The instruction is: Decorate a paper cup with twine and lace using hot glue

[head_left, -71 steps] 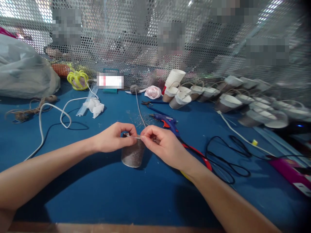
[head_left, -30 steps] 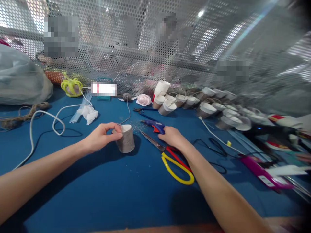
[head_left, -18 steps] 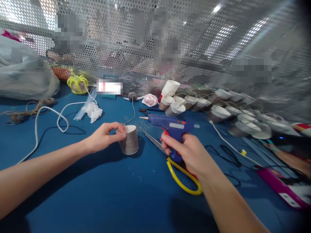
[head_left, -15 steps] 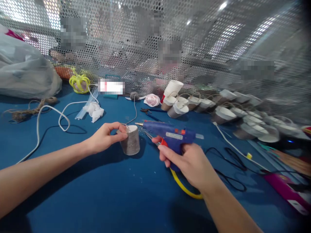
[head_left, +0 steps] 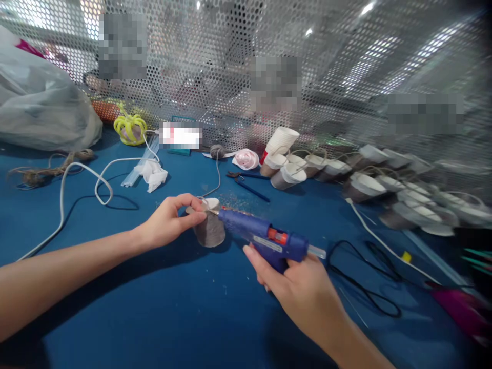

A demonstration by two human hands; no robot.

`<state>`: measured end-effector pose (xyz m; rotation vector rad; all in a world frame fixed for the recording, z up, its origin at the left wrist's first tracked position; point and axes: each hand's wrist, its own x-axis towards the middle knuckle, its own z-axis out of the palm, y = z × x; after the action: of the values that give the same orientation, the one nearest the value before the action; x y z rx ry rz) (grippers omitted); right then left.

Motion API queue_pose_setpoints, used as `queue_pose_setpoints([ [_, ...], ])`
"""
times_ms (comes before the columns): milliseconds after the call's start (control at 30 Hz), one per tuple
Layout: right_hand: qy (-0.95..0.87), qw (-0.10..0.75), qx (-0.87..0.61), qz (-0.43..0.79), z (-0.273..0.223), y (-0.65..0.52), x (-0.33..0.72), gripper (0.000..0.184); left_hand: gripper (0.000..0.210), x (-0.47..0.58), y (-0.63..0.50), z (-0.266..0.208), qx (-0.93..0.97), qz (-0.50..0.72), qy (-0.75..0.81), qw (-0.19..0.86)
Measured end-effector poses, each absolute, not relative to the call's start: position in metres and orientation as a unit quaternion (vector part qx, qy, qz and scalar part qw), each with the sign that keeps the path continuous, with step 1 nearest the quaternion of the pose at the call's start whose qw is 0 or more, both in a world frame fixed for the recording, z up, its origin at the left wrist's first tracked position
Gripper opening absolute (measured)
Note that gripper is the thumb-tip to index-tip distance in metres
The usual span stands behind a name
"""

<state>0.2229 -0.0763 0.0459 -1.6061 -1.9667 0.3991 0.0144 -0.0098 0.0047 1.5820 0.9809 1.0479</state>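
Note:
A small paper cup (head_left: 211, 231) with a grey covering and white inside leans slightly over the blue table. My left hand (head_left: 180, 214) is closed at its upper left rim, thumb and fingers pinching there. A thin grey cord (head_left: 219, 177) runs from a small ball (head_left: 217, 150) to the rim by these fingers. My right hand (head_left: 298, 287) is wrapped round the grip of a blue glue gun (head_left: 246, 225). The gun's metal nozzle is at the cup's rim, close to my left fingertips; whether it touches is unclear. A clear glue stick (head_left: 317, 251) juts from its back.
Blue-handled pliers (head_left: 251, 189) lie behind the cup, near a pink fabric rose (head_left: 246, 159). Several covered cups (head_left: 365, 187) with cord handles stand at right. A black cable (head_left: 369, 287) loops beside my right hand. White cable (head_left: 61, 205) curves at left. A perforated screen (head_left: 215, 77) rises behind.
The glue gun has moved left and down, bringing its nozzle from beside the cup to the rim. My left hand keeps its hold, and the cup leans a little more.

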Motion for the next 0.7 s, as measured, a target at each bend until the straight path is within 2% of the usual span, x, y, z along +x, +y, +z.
queue_pose_setpoints([
  [333, -0.734, 0.266, -0.614, 0.116, 0.0436, -0.0748, 0.2259, 0.035, 0.016, 0.0149, -0.0098, 0.0057, 0.652, 0.432, 0.401, 0.477],
  [700, -0.726, 0.267, -0.619, 0.137, 0.0432, -0.0762, 0.2254, 0.035, 0.015, 0.0126, -0.0082, 0.0045, 0.653, 0.435, 0.372, 0.497],
])
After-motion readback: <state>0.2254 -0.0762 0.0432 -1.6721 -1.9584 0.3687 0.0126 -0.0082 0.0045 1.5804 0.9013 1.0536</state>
